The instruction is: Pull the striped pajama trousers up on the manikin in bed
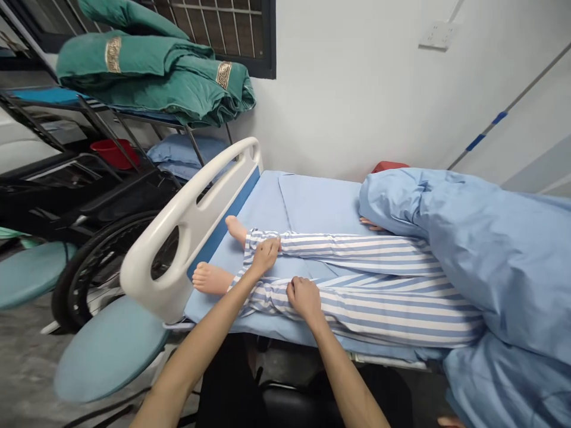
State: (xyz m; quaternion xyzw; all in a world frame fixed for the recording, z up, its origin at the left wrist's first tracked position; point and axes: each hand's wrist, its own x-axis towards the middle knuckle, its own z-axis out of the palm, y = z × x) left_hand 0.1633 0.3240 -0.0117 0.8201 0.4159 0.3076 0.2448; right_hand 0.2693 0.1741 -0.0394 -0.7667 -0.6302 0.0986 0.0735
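A mannequin lies on the hospital bed [307, 202] in blue-and-white striped trousers [379, 279], its bare feet [212, 278] toward the white footboard [187, 220]. My left hand [264, 255] is closed on the cuff of the far trouser leg near the ankle. My right hand [304, 297] is closed on the fabric of the near trouser leg, around the shin. A light blue quilt [473, 238] is pushed up over the mannequin's upper body at the right.
Folded green blankets [156, 65] lie on a metal rack at the left, above a blue pillow [182, 151] and a red basin [111, 151]. A wheelchair wheel [89, 267] and teal stools [107, 351] stand beside the footboard. A white wall runs behind the bed.
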